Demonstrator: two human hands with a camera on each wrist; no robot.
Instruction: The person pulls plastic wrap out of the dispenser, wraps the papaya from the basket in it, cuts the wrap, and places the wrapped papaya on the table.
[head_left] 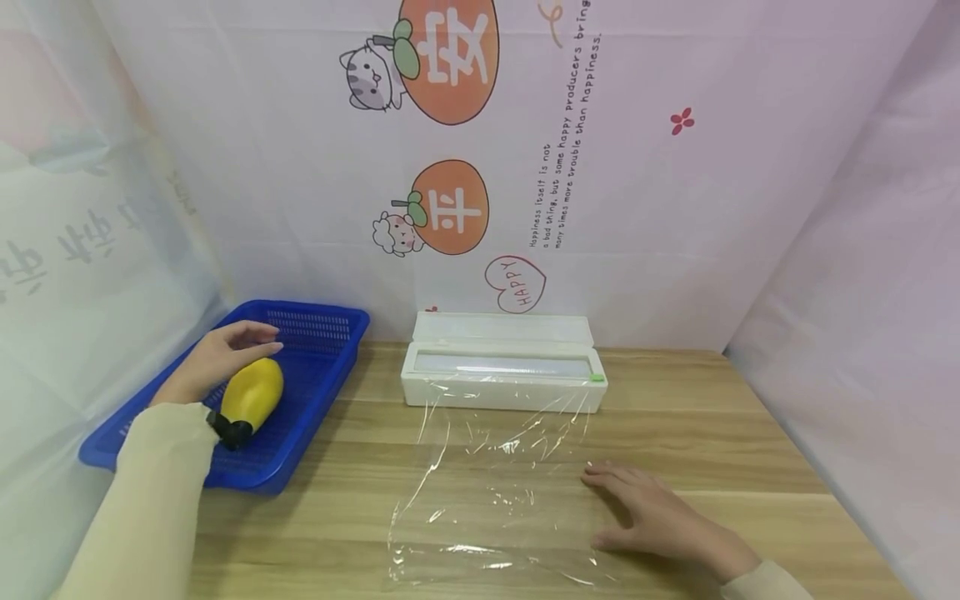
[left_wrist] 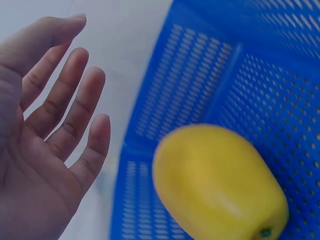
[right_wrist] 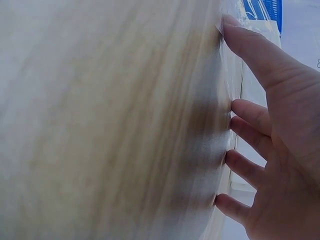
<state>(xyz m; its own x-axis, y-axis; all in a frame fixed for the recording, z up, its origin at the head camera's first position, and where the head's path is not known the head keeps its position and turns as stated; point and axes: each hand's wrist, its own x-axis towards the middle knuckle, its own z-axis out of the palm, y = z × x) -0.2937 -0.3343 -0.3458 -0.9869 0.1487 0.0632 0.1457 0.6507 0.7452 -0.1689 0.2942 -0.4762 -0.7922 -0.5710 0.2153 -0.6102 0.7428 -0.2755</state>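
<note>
My left hand (head_left: 221, 354) hovers over the blue plastic basket (head_left: 315, 421) at the left, its fingers loosely bent and holding nothing. Just beside that hand, a smooth yellow oval fruit (head_left: 258, 392) lies in the basket; the left wrist view shows a small green spot on the end of the fruit (left_wrist: 215, 180). A clear sheet of plastic wrap (head_left: 487, 500) stretches over the wooden table, running out of a white wrap dispenser box (head_left: 502, 393). Fingers spread, my right hand (head_left: 656, 512) rests its fingertips at the sheet's right edge.
The dispenser's lid (head_left: 502, 327) stands up at the back, and a small green piece (head_left: 597, 377) sits on its right front edge. Behind the wooden table (head_left: 712, 425) hangs a white printed cloth (head_left: 637, 208), with more cloth along both sides.
</note>
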